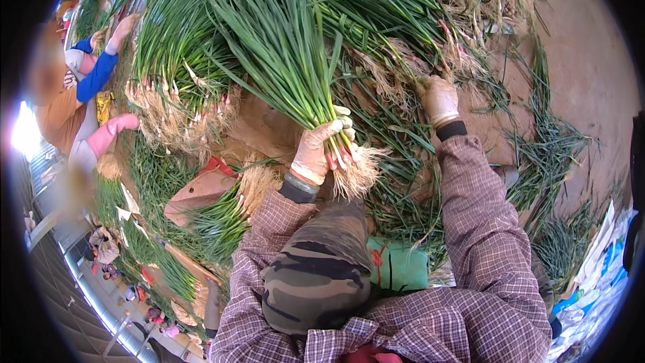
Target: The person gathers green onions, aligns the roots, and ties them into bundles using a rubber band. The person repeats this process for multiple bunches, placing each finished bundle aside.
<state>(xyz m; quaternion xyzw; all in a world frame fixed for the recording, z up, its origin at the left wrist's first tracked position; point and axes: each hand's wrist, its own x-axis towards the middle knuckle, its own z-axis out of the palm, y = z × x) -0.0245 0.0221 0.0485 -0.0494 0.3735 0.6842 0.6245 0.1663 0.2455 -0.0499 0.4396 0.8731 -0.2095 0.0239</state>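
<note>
In my gloved left hand (315,154) is a bunch of green garlic (297,75), gripped around the lower stalks. Its long leaves fan away from me, and the pinkish bulbs and pale roots (355,174) hang out below my fingers. Farther right, my gloved right hand (438,98) has its fingers curled on a thin green garlic stalk (404,63) at the edge of a pile. Part of that stalk is hidden by the fingers. The larger green garlic pile (373,0) lies just beyond both hands, roots towards me.
Another rooted heap (176,106) lies left. A bundle (221,217) sits beside my left forearm. Loose leaves (403,181) litter the brown ground (579,80). A green cushion-like object (400,264) is near my camouflage-clad knee (317,282). At left works another person (63,116).
</note>
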